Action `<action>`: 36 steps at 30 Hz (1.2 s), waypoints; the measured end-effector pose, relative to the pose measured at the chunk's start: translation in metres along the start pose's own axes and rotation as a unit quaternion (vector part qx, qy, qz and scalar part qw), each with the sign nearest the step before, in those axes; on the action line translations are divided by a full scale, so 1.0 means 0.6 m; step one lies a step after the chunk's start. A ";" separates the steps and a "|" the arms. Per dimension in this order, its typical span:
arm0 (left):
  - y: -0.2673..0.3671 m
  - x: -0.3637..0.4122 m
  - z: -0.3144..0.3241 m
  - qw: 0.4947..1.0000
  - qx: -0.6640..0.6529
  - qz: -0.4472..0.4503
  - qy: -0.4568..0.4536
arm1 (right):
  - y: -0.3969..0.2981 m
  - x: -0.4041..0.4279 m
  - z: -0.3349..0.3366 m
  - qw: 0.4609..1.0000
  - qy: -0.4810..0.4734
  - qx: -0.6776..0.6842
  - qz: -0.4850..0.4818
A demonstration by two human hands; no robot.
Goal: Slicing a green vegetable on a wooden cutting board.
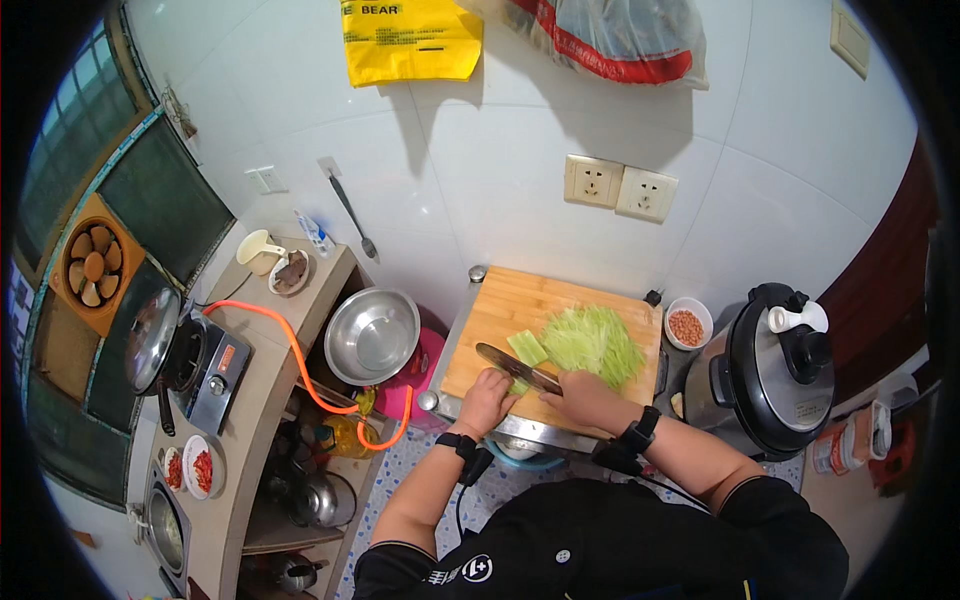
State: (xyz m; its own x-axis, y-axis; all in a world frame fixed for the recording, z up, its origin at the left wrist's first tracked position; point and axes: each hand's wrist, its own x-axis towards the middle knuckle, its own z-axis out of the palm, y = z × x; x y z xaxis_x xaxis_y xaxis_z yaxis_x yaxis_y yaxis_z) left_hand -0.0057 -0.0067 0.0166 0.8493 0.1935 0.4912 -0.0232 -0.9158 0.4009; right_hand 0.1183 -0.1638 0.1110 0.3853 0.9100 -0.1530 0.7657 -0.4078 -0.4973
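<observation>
A wooden cutting board (600, 289) lies on a metal-edged stand before me. My right hand (589, 397) grips the handle of a kitchen knife (504, 361), its blade pointing up and left over the board. Near the board's front left, my left hand (487, 399) presses on a pale green vegetable piece (519, 387) beside the blade; the fingers partly hide it. Another flat green vegetable piece (527, 348) rests just beyond the knife. To its right spreads a heap of thin green shreds (592, 345).
A bowl of peanuts (685, 327) and an electric pressure cooker (757, 375) stand at right. Left are a steel basin (373, 336), an orange hose (292, 345) and a counter with a gas stove (217, 386), a lidded pan (154, 341) and bowls of chopped red peppers (201, 469).
</observation>
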 end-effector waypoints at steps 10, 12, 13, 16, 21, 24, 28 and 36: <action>0.003 0.003 -0.011 0.999 -0.025 0.020 -0.017 | 0.013 -0.011 0.066 0.996 0.075 -0.003 0.043; 0.001 0.006 -0.012 0.999 -0.014 0.027 -0.020 | 0.007 0.000 0.048 0.996 0.059 0.045 0.050; -0.002 0.007 -0.014 0.999 -0.003 0.033 -0.023 | 0.002 0.001 0.037 0.996 0.060 0.046 0.050; -0.003 -0.003 -0.010 1.000 -0.006 0.015 -0.021 | -0.010 -0.004 -0.003 0.999 0.025 0.027 0.014; 0.000 -0.001 -0.007 1.000 0.001 0.008 -0.010 | -0.004 -0.013 0.024 0.998 0.007 0.007 0.058; -0.004 0.000 -0.004 1.000 -0.004 0.006 -0.022 | 0.016 -0.020 0.062 0.995 0.056 0.015 0.079; -0.006 -0.003 -0.005 1.000 0.000 0.014 -0.007 | 0.013 -0.011 0.047 0.995 0.055 0.061 0.060; -0.003 -0.006 -0.005 1.000 -0.001 0.009 0.015 | -0.018 -0.016 0.005 0.999 -0.004 -0.001 0.037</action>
State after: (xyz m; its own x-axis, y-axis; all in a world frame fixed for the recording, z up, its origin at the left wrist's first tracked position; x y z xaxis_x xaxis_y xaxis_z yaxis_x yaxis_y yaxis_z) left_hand -0.0099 -0.0048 0.0163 0.8324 0.1875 0.5215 -0.0394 -0.9186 0.3932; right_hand 0.1048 -0.1680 0.1154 0.4362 0.8782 -0.1962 0.7370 -0.4737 -0.4821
